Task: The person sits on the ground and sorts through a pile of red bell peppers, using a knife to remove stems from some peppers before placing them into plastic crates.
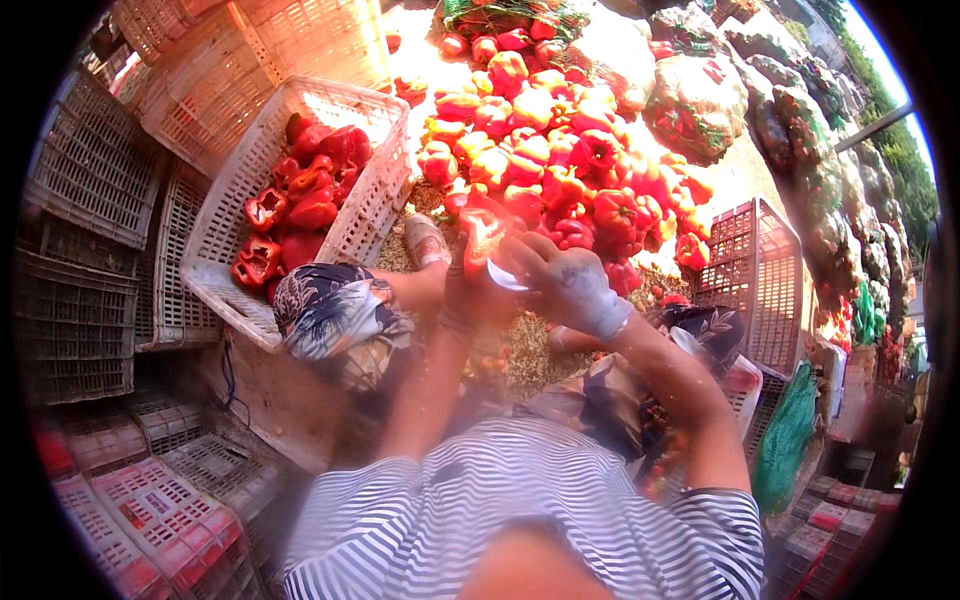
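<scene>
My left hand (468, 290) grips a red bell pepper (482, 236) from below, in front of my chest. My right hand (565, 283), in a pale glove, rests against the pepper's right side and holds a small knife blade (505, 277) at it. A large heap of red peppers (560, 150) lies just beyond both hands. To the left stands a white plastic crate (225, 215), tilted, with several cut red pepper pieces (300, 200) inside.
Stacked grey and white crates (85, 260) fill the left side, red-and-white ones (150, 510) the lower left. A pink crate (765, 270) stands at the right. Netted sacks of produce (700, 100) lie behind the heap. My patterned knees (330, 310) flank the hands.
</scene>
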Demonstrator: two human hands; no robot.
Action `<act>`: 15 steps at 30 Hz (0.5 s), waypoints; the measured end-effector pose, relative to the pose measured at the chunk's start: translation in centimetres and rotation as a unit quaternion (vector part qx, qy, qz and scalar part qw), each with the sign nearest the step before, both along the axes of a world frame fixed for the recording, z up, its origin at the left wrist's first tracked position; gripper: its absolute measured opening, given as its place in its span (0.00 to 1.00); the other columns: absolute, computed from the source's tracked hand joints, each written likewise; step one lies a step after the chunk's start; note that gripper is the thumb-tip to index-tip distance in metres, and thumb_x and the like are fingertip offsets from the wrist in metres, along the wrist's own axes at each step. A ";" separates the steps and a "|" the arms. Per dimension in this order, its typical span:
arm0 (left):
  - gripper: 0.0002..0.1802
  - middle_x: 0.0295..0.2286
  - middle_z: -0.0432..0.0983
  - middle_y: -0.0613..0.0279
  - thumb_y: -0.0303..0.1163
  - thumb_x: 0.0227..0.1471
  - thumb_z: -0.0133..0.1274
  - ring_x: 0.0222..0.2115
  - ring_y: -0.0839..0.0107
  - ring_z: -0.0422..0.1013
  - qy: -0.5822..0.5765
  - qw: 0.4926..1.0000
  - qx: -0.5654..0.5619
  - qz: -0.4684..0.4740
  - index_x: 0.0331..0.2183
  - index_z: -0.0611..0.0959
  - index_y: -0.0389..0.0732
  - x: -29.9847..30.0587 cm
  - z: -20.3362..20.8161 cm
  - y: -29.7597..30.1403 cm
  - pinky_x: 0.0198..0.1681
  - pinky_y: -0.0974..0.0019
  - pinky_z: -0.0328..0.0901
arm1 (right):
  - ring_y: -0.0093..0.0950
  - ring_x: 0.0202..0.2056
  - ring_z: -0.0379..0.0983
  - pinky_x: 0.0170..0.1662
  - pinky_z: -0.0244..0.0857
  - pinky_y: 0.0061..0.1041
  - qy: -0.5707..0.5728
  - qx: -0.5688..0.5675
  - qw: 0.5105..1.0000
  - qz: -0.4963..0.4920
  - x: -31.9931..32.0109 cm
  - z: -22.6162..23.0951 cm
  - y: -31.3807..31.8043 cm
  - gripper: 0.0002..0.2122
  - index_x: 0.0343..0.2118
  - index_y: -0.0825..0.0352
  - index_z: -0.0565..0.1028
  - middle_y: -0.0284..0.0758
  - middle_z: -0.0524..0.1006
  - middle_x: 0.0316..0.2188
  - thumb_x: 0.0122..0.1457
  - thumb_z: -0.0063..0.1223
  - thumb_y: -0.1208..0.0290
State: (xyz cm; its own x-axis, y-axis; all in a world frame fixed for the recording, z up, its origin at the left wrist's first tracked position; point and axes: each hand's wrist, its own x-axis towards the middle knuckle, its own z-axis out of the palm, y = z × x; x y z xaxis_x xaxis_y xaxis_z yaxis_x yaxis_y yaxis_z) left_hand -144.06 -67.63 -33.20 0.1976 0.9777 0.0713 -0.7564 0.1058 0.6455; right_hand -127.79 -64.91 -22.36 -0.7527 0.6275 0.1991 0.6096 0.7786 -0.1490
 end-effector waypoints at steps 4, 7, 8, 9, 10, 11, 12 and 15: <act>0.32 0.59 0.61 0.54 0.47 0.63 0.43 0.60 0.61 0.58 -0.394 0.894 -0.165 -0.133 0.61 0.63 0.38 0.5 -1.6 0.2 0.66 0.55 0.50 | 0.31 0.19 0.75 0.20 0.66 0.31 0.028 0.131 0.991 0.008 -0.4 -2.6 -0.4 0.30 0.53 0.56 0.70 0.35 0.74 0.36 0.44 0.67 0.57; 0.32 0.56 0.62 0.55 0.47 0.60 0.48 0.58 0.62 0.59 -0.398 0.886 -0.177 -0.157 0.59 0.64 0.38 1.3 -0.5 0.1 0.63 0.58 0.52 | 0.28 0.17 0.72 0.19 0.64 0.29 0.091 0.131 0.987 0.007 -0.2 -2.0 -0.3 0.26 0.51 0.55 0.72 0.33 0.73 0.33 0.49 0.63 0.54; 0.33 0.56 0.63 0.55 0.47 0.59 0.50 0.57 0.63 0.60 -0.407 0.879 -0.186 -0.165 0.59 0.64 0.39 1.5 -0.2 0.1 0.63 0.58 0.53 | 0.28 0.17 0.71 0.18 0.64 0.28 0.091 0.127 0.988 0.018 0.3 -1.8 0.1 0.25 0.51 0.54 0.72 0.32 0.73 0.32 0.50 0.62 0.53; 0.33 0.55 0.63 0.56 0.47 0.58 0.52 0.56 0.63 0.60 -0.415 0.871 -0.196 -0.175 0.58 0.64 0.39 1.5 0.4 0.1 0.62 0.59 0.54 | 0.28 0.17 0.71 0.18 0.64 0.28 0.092 0.123 0.988 0.029 0.5 -1.5 0.4 0.25 0.51 0.54 0.72 0.32 0.72 0.30 0.50 0.62 0.52; 0.34 0.54 0.63 0.56 0.47 0.57 0.54 0.55 0.64 0.61 -0.431 0.857 -0.212 -0.188 0.57 0.65 0.39 1.4 1.0 -0.2 0.61 0.60 0.54 | 0.28 0.17 0.71 0.18 0.63 0.28 0.090 0.130 0.987 0.030 0.8 -1.0 0.4 0.25 0.51 0.53 0.72 0.31 0.72 0.29 0.50 0.62 0.53; 0.34 0.53 0.64 0.57 0.46 0.56 0.55 0.55 0.65 0.61 -0.450 0.837 -0.237 -0.201 0.57 0.65 0.39 1.1 1.6 -0.3 0.60 0.61 0.55 | 0.28 0.17 0.70 0.18 0.63 0.28 0.087 0.136 0.986 0.031 1.0 -0.4 0.4 0.25 0.51 0.53 0.72 0.31 0.71 0.29 0.50 0.62 0.53; 0.35 0.53 0.64 0.57 0.46 0.55 0.57 0.54 0.65 0.62 -0.478 0.809 -0.267 -0.213 0.56 0.65 0.39 0.8 2.3 -0.4 0.60 0.62 0.56 | 0.28 0.17 0.70 0.18 0.63 0.27 0.084 0.142 0.986 0.033 1.3 0.2 0.3 0.25 0.50 0.53 0.72 0.30 0.71 0.28 0.49 0.62 0.53; 0.38 0.54 0.64 0.55 0.49 0.55 0.58 0.55 0.63 0.62 -0.561 0.722 -0.315 -0.254 0.58 0.65 0.38 0.0 3.0 -0.6 0.61 0.59 0.56 | 0.28 0.16 0.68 0.18 0.63 0.27 0.050 0.191 0.977 0.078 2.4 -0.8 0.5 0.24 0.50 0.53 0.73 0.29 0.70 0.26 0.49 0.62 0.54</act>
State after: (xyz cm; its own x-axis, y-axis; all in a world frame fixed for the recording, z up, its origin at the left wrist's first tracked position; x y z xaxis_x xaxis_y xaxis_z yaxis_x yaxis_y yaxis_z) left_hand -144.06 -68.19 -30.23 0.7057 0.7075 0.0391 -0.5251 0.5593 -0.6414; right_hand -125.34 -64.40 -23.14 -0.7979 0.3725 0.4739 0.4764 0.8714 0.1172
